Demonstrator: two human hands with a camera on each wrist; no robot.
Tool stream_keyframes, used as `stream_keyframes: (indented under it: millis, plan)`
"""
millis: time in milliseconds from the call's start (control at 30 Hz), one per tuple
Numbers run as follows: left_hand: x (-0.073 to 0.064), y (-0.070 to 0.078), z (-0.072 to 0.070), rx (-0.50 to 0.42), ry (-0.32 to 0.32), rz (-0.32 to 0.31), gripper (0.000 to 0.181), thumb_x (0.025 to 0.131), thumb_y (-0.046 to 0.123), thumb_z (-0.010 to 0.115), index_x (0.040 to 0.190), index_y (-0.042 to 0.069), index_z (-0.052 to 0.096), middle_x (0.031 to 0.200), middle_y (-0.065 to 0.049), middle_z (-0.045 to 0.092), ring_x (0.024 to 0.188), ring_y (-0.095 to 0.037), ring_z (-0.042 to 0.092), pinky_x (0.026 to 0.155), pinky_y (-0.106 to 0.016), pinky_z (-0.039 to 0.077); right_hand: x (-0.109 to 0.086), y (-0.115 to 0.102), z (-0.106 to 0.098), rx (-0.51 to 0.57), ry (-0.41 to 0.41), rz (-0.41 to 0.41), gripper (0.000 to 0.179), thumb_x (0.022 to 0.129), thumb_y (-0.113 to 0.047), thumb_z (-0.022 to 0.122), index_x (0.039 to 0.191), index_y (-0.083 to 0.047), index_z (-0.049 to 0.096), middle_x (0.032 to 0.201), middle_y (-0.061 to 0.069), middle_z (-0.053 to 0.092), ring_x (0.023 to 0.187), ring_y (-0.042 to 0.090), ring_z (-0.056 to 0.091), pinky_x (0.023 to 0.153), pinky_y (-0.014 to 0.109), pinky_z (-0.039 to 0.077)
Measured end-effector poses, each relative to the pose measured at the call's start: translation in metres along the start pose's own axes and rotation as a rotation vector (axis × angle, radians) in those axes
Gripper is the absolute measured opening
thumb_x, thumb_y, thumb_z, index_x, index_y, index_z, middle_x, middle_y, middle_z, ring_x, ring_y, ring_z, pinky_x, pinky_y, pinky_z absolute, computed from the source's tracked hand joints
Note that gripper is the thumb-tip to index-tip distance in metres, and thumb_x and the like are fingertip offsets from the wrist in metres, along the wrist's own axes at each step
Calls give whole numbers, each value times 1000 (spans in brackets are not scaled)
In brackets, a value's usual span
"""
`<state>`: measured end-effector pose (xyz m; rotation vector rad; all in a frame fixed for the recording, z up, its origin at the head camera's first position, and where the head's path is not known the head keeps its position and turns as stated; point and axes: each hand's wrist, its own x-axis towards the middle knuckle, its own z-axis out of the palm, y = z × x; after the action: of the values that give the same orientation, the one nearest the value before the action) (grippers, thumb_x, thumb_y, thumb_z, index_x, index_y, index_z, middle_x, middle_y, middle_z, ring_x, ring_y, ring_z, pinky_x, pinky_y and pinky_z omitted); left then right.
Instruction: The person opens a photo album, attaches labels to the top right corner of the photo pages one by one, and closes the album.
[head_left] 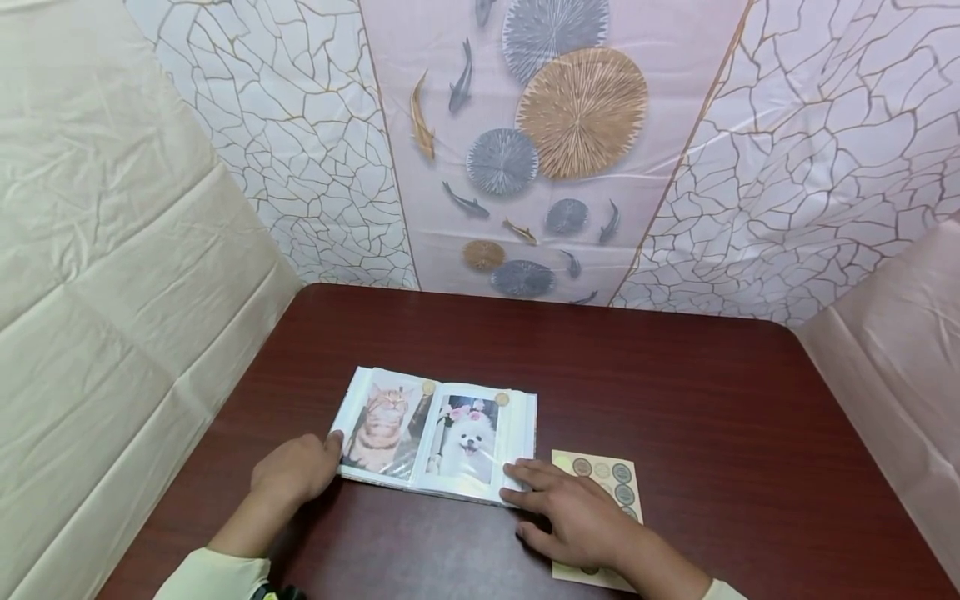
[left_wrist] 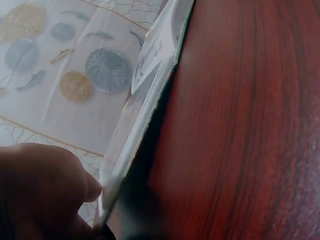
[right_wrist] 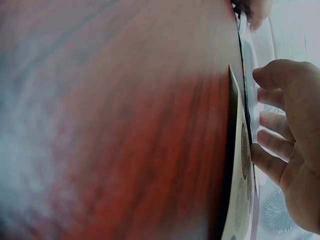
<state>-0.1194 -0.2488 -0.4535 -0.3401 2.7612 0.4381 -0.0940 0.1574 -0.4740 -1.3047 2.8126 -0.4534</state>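
An open photo album [head_left: 517, 421] lies on the dark red-brown table, with a cat photo [head_left: 378, 425] on its left page and a white dog photo [head_left: 467, 446] on its right. Each page carries a small round sticker [head_left: 428, 387] near its upper right corner. My left hand [head_left: 296, 469] pinches the album's lower left edge, thumb on top, as the left wrist view also shows. At the lower right edge, the spread fingers of my right hand [head_left: 577, 512] touch the page border. Under that hand and forearm lies a cream sticker sheet [head_left: 603, 487] with round stickers, partly hidden.
The wooden table [head_left: 712, 400] runs back to a patterned cloth wall [head_left: 525, 125] with fish and round leaf shapes. Cream cloth [head_left: 112, 275] hangs along the left side, and another cloth panel [head_left: 900, 333] borders the right.
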Motion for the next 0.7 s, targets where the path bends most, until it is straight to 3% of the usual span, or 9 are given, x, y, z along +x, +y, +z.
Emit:
stream_keyframes:
  millis: [167,267,400,533,700]
  plan:
    - [-2,-5,-2,-66,25,36,76,106,55,28,131,-10,58,128,-30,62,117,-51,58,83,-67,48,0,1,-1,-8,3,-25,42,96,-36,67,136,-22,69,151,0,53,142,20,45,96,46,54]
    - [-8,-6,-4,-143,55,63,62,106,52,35,112,-4,61,103,-22,67,96,-39,65,74,-52,50,1,2,-2,-22,6,-55,43,96,-35,68,136,-20,69,151,2,54,141,21,46,100,44,52]
    - [-19,-4,-9,-262,110,124,35,105,41,46,91,9,49,74,-4,51,69,-21,51,61,-36,38,1,1,-3,-43,6,-71,45,95,-35,69,137,-19,68,151,3,54,141,21,46,101,42,51]
    - [-31,4,-13,-369,150,184,21,102,29,54,101,10,48,79,-3,51,69,-19,50,61,-34,39,-3,1,-5,-64,40,-70,47,92,-34,71,136,-17,68,148,3,56,139,22,49,99,42,52]
    - [-42,17,-15,-449,217,274,20,98,22,63,107,12,48,84,-3,53,73,-18,52,65,-34,41,-11,3,-9,-88,102,-38,44,89,-32,75,130,-17,71,141,0,61,133,21,55,100,43,51]
